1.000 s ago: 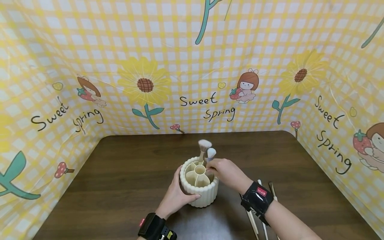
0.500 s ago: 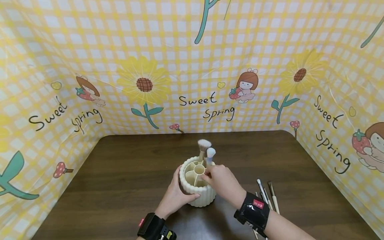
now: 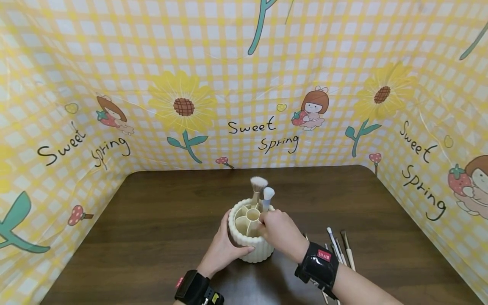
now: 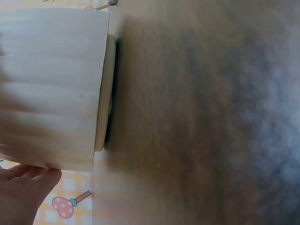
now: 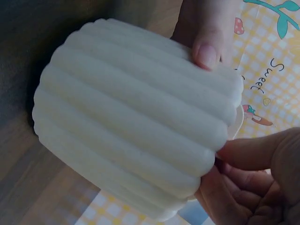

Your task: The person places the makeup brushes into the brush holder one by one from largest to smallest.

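A cream ribbed makeup brush holder (image 3: 256, 250), divided into compartments, stands upright on the dark wooden table. A large-headed makeup brush (image 3: 258, 183) and a smaller pale brush (image 3: 268, 194) stick up from its back. My left hand (image 3: 225, 250) grips the holder's left side, its thumb across the front. In the right wrist view the left thumb (image 5: 207, 54) presses on the ribbed wall. My right hand (image 3: 281, 231) grips the holder's right rim, thumb and index finger meeting there; the other fingers curl in. Whether it also touches the pale brush's handle is hidden.
Several more makeup brushes (image 3: 347, 250) lie on the table to the right, partly under the right forearm. A yellow checked cloth (image 3: 236, 84) with flowers and lettering hangs round the back and sides of the table (image 3: 160, 220).
My right hand has moved slightly toward me and down along the rim, showing more of the pale brush, which stands more upright. The left hand and the holder have barely moved.
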{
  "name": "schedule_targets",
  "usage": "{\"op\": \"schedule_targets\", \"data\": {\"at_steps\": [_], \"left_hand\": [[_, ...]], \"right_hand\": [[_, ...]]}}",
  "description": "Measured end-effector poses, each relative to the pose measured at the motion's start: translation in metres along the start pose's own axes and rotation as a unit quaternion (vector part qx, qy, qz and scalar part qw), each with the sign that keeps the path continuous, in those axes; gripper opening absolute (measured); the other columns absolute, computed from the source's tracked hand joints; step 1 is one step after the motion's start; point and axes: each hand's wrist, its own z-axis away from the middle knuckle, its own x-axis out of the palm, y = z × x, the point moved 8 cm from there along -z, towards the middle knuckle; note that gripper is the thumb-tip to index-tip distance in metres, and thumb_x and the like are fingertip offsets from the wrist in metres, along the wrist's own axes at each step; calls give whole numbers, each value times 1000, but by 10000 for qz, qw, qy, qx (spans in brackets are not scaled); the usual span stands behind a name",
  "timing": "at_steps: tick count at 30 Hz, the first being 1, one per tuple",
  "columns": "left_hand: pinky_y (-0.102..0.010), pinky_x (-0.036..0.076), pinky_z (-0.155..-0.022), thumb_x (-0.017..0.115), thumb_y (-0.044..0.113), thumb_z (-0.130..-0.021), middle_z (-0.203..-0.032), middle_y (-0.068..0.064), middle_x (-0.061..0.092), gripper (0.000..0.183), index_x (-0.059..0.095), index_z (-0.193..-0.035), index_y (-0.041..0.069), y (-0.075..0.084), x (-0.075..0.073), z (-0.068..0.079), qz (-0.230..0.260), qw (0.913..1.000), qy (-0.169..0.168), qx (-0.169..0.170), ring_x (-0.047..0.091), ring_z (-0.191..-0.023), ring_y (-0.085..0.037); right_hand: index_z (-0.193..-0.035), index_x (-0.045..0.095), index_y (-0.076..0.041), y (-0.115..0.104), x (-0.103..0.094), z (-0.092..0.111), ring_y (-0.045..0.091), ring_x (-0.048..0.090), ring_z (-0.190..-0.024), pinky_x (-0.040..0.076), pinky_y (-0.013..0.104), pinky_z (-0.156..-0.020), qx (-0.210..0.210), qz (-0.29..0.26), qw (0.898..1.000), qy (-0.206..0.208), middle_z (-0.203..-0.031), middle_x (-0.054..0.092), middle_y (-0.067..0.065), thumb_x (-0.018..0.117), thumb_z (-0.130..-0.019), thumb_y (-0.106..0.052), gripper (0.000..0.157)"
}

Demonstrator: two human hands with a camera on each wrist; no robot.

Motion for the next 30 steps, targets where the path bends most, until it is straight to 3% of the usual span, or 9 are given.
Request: {"op": "schedule_targets", "data": {"at_steps": [8,13,21,30], "left_hand": [[-51,38,-100,84,46,-57,-143,-12,41,117,15,-148,22,-2,1,1,17,10000,-79,-51,45,-123,-28],[-50,38,-100,84,47,-56,-142,-12,42,117,16,-148,19,0,0,1,-28,10000,-40,6,46,-122,-27],[-50,39,-99,83,50,-56,-141,-11,43,116,18,-147,22,0,0,-1,-120,9999,-21,68,47,-121,-26],[-50,38,-101,84,49,-55,-142,-10,42,117,19,-147,19,2,1,-1,-105,9998,-15,156,47,-121,-25]], "right_hand": [[-61,64,-7,4,3,-4,6,39,-49,34,23,-43,17,-80,9994,-329,-52,47,-5,68,-76,-5,15],[-61,64,-7,4,3,-7,6,42,-50,38,24,-44,-50,-59,9995,-311,-54,54,-3,68,-74,-4,14],[-59,60,-8,4,1,-7,7,41,-48,37,24,-43,-233,93,9995,-212,-52,51,-3,68,-73,-3,17],[-60,58,-9,4,-1,-7,10,49,-50,42,29,-44,-417,399,9980,-259,-55,56,-2,68,-74,-5,17]]}}
